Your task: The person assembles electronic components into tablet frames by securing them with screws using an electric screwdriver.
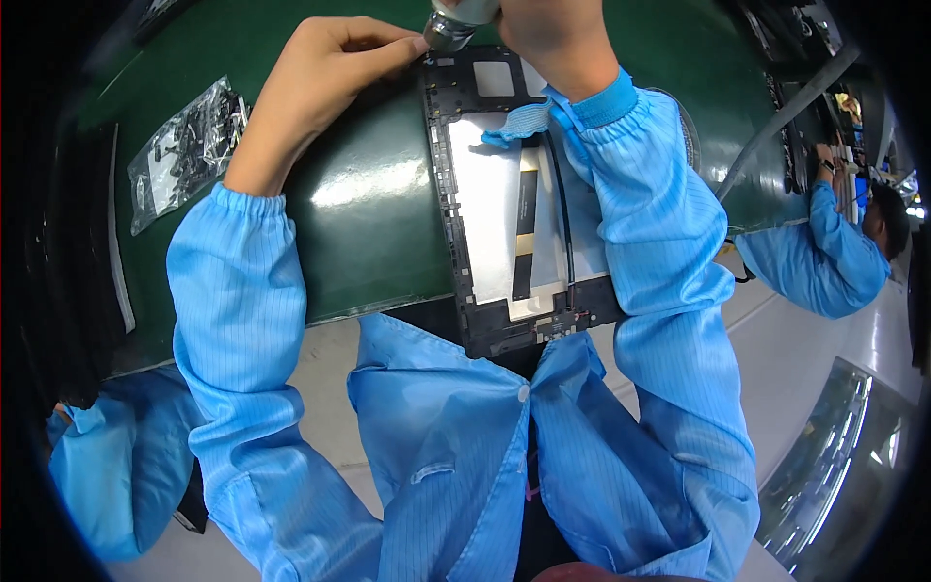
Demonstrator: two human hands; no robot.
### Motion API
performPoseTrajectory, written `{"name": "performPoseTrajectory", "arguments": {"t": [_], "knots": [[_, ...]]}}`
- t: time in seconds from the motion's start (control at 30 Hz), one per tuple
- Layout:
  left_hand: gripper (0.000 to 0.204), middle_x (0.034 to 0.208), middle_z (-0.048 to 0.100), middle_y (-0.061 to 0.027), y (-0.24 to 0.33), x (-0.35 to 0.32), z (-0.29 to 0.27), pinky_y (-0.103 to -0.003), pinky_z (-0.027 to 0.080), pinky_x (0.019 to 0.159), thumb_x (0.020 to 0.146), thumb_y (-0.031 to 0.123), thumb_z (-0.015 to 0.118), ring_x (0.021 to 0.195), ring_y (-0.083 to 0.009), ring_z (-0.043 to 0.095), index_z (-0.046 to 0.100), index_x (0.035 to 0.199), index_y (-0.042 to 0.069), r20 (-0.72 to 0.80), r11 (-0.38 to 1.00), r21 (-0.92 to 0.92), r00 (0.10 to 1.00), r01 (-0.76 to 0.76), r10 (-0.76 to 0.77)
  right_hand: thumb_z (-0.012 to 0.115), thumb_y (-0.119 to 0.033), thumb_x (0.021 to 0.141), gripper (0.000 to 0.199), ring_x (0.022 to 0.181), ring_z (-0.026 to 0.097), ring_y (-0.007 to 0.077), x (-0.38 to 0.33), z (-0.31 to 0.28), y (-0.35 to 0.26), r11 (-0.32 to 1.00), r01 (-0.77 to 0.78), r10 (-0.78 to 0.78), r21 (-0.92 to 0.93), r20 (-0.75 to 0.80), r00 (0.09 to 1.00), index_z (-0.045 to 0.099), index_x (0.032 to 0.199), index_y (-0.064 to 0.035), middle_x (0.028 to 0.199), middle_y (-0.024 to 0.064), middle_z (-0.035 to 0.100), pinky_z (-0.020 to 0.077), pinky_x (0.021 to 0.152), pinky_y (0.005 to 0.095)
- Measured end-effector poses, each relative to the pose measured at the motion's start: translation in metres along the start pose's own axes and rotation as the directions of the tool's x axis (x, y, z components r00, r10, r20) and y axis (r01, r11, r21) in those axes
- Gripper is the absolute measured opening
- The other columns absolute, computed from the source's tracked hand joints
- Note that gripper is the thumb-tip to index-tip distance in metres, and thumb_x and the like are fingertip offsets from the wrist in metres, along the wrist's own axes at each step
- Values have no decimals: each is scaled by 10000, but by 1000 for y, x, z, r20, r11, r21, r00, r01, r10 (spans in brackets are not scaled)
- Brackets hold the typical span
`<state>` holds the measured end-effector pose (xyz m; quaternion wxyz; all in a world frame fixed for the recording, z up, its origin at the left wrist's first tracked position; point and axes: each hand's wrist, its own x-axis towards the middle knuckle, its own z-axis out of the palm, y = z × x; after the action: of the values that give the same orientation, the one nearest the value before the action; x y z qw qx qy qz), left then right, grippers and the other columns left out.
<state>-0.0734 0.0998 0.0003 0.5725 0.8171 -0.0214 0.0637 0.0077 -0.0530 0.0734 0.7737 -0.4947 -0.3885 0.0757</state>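
Note:
Under my hands lies a flat black device frame (pixel 461 247), like an opened tablet housing, with silver panels and a dark strip inside. My right hand (pixel 558 34) is closed around a silver-nosed cylindrical tool (pixel 451 31), whose upper part leaves the picture. That nose is over the frame's far left corner. At the same corner, my left hand (pixel 335 78) has its thumb and forefinger pinched together beside the tool; whatever is between them is hidden. A blue wrist strap (pixel 524 121) hangs from my right wrist above the panels.
Left of my left forearm, a clear plastic bag (pixel 189 150) of small dark parts lies on the green table (pixel 369 223). Black items line the left side. A grey pole (pixel 790 107) slants at the right. Co-workers in blue sleeves (pixel 824 257) appear on both sides.

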Motion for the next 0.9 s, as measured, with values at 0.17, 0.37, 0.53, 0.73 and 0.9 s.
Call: {"name": "performPoseTrajectory", "arguments": {"t": [0.17, 0.37, 0.53, 0.73, 0.9], "knots": [[269, 946, 730, -102, -16, 5, -4, -248, 521, 828, 906, 149, 694, 870, -143, 674, 730, 1111, -21, 37, 999, -11, 998, 48, -48, 511, 33, 887, 228, 493, 558, 133, 0, -1, 2, 999, 22, -22, -34, 3, 1000, 588, 1097, 80, 894, 144, 702, 466, 463, 264], [270, 953, 725, -92, -14, 3, -6, -242, 518, 819, 916, 157, 687, 860, -139, 668, 727, 1118, -17, 51, 1000, 10, 998, 19, -20, 511, 10, 883, 240, 497, 536, 137, -1, 2, 5, 996, 20, -20, -82, 4, 1000, 581, 1096, 97, 901, 157, 689, 472, 479, 268], [162, 788, 709, -57, 25, 0, 3, -229, 485, 636, 876, 90, 717, 694, -92, 610, 749, 939, -56, 21, 969, -194, 989, 151, -149, 518, -1, 873, 252, 489, 524, 140, 0, -3, 6, 996, 16, -17, -90, -9, 1000, 583, 1096, 97, 898, 160, 687, 471, 475, 275], [173, 800, 713, -60, 28, -1, 2, -225, 485, 645, 880, 90, 715, 708, -92, 612, 750, 968, -54, 23, 976, -161, 989, 145, -143, 522, -5, 869, 253, 484, 520, 143, -2, 1, 6, 996, 11, -12, -92, -10, 1000, 585, 1093, 96, 897, 163, 684, 471, 468, 279], [171, 802, 713, -56, 27, -3, 1, -221, 480, 646, 879, 89, 715, 711, -89, 607, 751, 969, -51, 18, 980, -157, 992, 126, -124, 529, -17, 869, 256, 484, 523, 141, -3, 2, 8, 997, -2, 0, -76, -31, 1000, 585, 1093, 93, 897, 160, 684, 471, 466, 280]]}}
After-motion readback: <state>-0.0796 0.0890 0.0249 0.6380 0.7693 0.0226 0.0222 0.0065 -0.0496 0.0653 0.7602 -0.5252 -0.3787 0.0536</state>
